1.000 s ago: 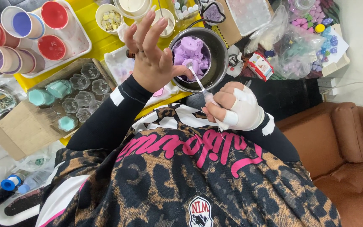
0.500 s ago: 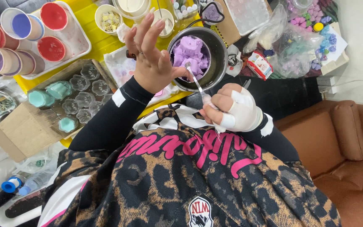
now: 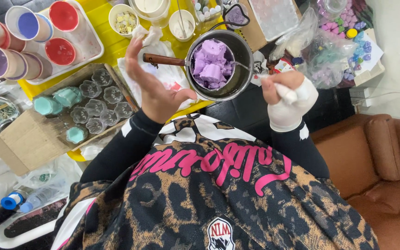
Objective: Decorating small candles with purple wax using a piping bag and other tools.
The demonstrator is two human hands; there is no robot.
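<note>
1. A crowded yellow counter (image 3: 99, 18) fills the top of the view, with a brown leather sofa (image 3: 385, 171) at the lower right.
2. A round metal saucepan with a brown wooden handle (image 3: 238, 81) stands at the near edge of the counter, about midway along it. It holds pale purple waxy chunks (image 3: 211, 65).
3. The left hand (image 3: 156, 90) hovers just left of the saucepan, near its handle. Its grip is apart, fingers spread, holding nothing.
4. The right hand (image 3: 288, 95), mostly wrapped in a white bandage or glove, is just right of the saucepan. Its grip is clamped on a thin white stick-like tool (image 3: 287, 94); a thin metal shaft runs from it towards the pan.
5. Near the counter's left edge, a cardboard tray (image 3: 19, 139) carries clear flower-shaped moulds (image 3: 103, 99) and teal pieces (image 3: 68, 96).
6. At the far left corner, a white tray (image 3: 91, 48) holds cups of red, blue and purple colour (image 3: 28, 25).
7. Plastic bags of small coloured pieces (image 3: 334, 55) lie towards the right edge.
</note>
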